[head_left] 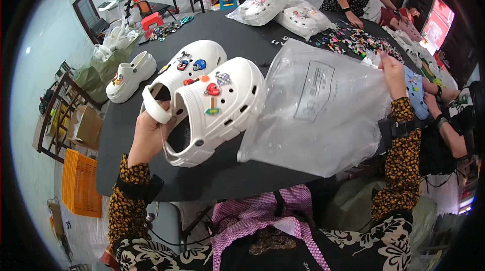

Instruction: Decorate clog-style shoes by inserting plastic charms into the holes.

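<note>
A pair of white clogs (227, 101), dotted with colourful shoe charms, is held up over the dark table (126, 165). My left hand (149, 132) is closed round their heel straps, with its thumb at the rear openings. To the right, my right hand (394, 74) pinches the upper corner of a clear plastic bag (323, 114) with grey print. The bag hangs spread out and its left side lies close to the toes of the clogs; whether they touch I cannot tell. Another white clog (130, 78) with charms stands at the table's left edge.
Bagged white clogs (262, 5) sit at the far side, near a heap of loose charms (353, 41). Two other people are at the table; one handles a blue clog (415, 94) at the right. An orange crate (81, 182) stands on the floor at left.
</note>
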`<control>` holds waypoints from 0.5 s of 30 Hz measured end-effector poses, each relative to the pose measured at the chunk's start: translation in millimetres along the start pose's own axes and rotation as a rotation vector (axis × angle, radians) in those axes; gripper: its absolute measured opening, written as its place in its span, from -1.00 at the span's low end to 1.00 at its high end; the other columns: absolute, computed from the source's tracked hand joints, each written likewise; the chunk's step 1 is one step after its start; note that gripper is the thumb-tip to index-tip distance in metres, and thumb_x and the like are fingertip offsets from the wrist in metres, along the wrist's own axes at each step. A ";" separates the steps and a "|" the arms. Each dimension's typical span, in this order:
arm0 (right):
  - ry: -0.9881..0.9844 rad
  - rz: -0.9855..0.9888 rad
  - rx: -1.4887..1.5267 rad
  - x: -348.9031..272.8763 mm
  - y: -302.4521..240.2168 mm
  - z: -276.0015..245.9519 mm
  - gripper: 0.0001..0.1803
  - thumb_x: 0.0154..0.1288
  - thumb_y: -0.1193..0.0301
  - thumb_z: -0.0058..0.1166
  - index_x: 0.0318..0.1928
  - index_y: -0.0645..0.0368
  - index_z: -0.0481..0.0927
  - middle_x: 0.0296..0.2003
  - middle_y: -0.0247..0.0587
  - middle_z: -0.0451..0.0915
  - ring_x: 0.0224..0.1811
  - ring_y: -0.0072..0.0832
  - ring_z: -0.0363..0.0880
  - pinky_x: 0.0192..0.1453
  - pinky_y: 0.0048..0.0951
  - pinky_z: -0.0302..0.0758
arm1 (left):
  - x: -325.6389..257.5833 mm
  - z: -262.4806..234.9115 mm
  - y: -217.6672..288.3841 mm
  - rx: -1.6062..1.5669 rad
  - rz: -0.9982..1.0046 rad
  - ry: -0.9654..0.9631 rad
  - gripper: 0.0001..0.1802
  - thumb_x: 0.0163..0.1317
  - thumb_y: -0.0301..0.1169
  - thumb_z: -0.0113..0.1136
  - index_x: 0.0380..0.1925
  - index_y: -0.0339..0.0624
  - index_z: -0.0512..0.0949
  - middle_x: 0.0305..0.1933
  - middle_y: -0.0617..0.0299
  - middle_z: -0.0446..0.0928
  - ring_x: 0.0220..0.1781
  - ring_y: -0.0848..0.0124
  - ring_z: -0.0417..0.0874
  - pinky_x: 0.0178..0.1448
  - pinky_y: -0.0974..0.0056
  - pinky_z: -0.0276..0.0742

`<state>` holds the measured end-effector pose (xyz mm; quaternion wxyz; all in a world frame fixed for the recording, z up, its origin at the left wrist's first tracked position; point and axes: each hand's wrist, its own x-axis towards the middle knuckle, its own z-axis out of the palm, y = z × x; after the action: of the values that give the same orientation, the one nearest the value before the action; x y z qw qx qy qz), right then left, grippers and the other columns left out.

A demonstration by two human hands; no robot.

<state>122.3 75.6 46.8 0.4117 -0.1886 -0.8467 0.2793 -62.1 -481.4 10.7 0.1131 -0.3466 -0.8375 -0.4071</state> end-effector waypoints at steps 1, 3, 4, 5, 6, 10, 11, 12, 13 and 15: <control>0.057 0.041 -0.003 3.0 3.7 -5.7 -0.48 0.35 0.03 -0.03 -0.59 0.21 0.49 -0.64 -0.48 0.37 -0.54 -0.69 0.26 -0.43 -0.58 0.20 | 1.3 4.8 -1.1 0.000 -0.040 -0.013 -0.66 0.01 -0.61 0.25 -0.13 -0.28 0.57 -0.21 0.10 0.61 -0.16 0.25 0.63 -0.06 0.26 0.51; 0.104 0.063 0.052 10.5 9.1 -19.6 -0.47 0.35 0.01 -0.03 -0.57 0.21 0.49 -0.61 -0.48 0.37 -0.52 -0.68 0.26 -0.41 -0.59 0.18 | 6.2 14.0 5.3 -0.119 -0.265 -0.076 -0.68 0.07 -0.60 0.22 -0.11 -0.27 0.57 -0.25 0.15 0.62 -0.17 0.43 0.63 -0.05 0.31 0.52; 0.204 0.101 0.135 14.1 6.2 -22.8 -0.48 0.35 0.00 -0.04 -0.55 0.21 0.50 -0.58 -0.45 0.40 -0.50 -0.67 0.27 -0.39 -0.58 0.21 | 7.0 18.6 5.4 -0.079 -0.185 -0.067 -0.68 0.06 -0.60 0.23 -0.13 -0.27 0.58 -0.26 0.14 0.62 -0.19 0.42 0.63 -0.07 0.31 0.52; 0.305 0.140 0.217 17.2 3.4 -26.6 -0.48 0.35 0.00 -0.04 -0.52 0.20 0.51 -0.56 -0.43 0.42 -0.49 -0.66 0.29 -0.37 -0.57 0.23 | 8.4 23.8 5.6 -0.040 -0.103 -0.058 -0.69 0.04 -0.60 0.23 -0.14 -0.26 0.58 -0.27 0.14 0.62 -0.21 0.41 0.64 -0.10 0.31 0.51; 0.306 0.143 0.216 19.8 1.2 -30.1 -0.48 0.35 0.00 -0.04 -0.52 0.20 0.51 -0.56 -0.43 0.42 -0.49 -0.66 0.29 -0.37 -0.57 0.23 | 11.7 28.0 1.6 0.001 -0.165 -0.124 -0.71 0.02 -0.59 0.23 -0.19 -0.27 0.59 -0.28 0.09 0.63 -0.24 0.32 0.65 -0.14 0.28 0.50; 0.580 0.160 0.487 27.5 -39.0 -37.1 -0.51 0.36 -0.01 -0.08 -0.45 0.16 0.52 -0.51 -0.38 0.46 -0.47 -0.63 0.34 -0.36 -0.58 0.29 | 28.6 49.2 3.4 0.076 -0.072 -0.174 -0.75 0.01 -0.50 0.22 -0.25 -0.28 0.59 -0.31 -0.04 0.61 -0.25 0.12 0.64 -0.13 0.18 0.48; 0.626 0.238 0.701 28.5 -48.5 -35.0 -0.52 0.35 -0.02 -0.08 -0.45 0.14 0.50 -0.50 -0.40 0.45 -0.47 -0.62 0.34 -0.38 -0.58 0.30 | 31.0 54.0 -0.6 0.082 -0.163 -0.197 -0.75 0.01 -0.47 0.22 -0.25 -0.29 0.59 -0.31 -0.06 0.61 -0.25 0.10 0.63 -0.13 0.17 0.48; 0.595 0.227 0.660 27.1 -56.7 -33.2 -0.54 0.36 0.00 -0.10 -0.43 0.15 0.52 -0.48 -0.38 0.48 -0.47 -0.59 0.40 -0.42 -0.57 0.34 | 32.4 57.1 -3.1 0.089 -0.254 -0.220 -0.74 0.01 -0.44 0.21 -0.26 -0.29 0.59 -0.31 -0.07 0.60 -0.25 0.08 0.63 -0.13 0.16 0.48; 0.526 0.064 0.270 19.5 -53.1 -47.1 -0.55 0.34 0.01 -0.08 -0.40 0.15 0.54 -0.47 -0.38 0.49 -0.46 -0.59 0.44 -0.42 -0.54 0.36 | 38.2 61.7 0.8 0.066 -0.224 -0.232 -0.74 0.01 -0.44 0.21 -0.26 -0.29 0.59 -0.31 -0.07 0.60 -0.25 0.08 0.63 -0.13 0.16 0.48; 0.581 0.181 0.568 18.2 -80.0 -34.5 -0.57 0.32 0.02 -0.07 -0.36 0.17 0.54 -0.45 -0.36 0.50 -0.42 -0.57 0.46 -0.38 -0.52 0.38 | 42.8 66.7 5.8 0.138 -0.134 -0.242 -0.73 0.01 -0.40 0.20 -0.27 -0.31 0.59 -0.34 -0.07 0.60 -0.27 0.10 0.63 -0.14 0.16 0.48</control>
<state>132.2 34.7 125.2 0.6430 -0.2122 -0.5644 0.4722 -83.4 -407.3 -8.4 0.0075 -0.3278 -0.8923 -0.3104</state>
